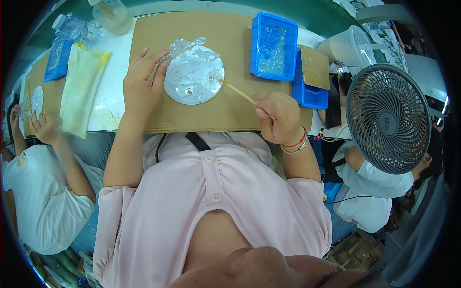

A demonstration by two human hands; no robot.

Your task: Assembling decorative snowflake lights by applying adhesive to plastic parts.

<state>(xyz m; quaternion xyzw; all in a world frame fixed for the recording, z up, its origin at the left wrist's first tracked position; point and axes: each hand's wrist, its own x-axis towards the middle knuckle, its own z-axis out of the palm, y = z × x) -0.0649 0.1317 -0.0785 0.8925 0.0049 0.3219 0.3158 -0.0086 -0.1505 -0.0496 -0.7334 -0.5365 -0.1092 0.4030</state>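
My left hand (145, 79) is closed on one end of a clear, knobbly plastic piece (188, 45), held over the far edge of a round white plate (204, 99). Several clear small parts (192, 76) lie on that plate, their exact shapes hard to make out. Between the thumb and fingers of my right hand (278, 115) is a thin wooden stick (240, 92). It slants to the left, and its darker tip is at the plate's right edge. Whether the tip touches anything there cannot be told.
Brown cardboard (230, 36) covers the table under the plate. Blue bins (254, 48) stand far right, near a plastic tub (353, 45) and a grey fan (388, 120). At left lie a yellowish plastic sleeve (81, 91) and bottles (113, 17). Co-workers sit on both sides.
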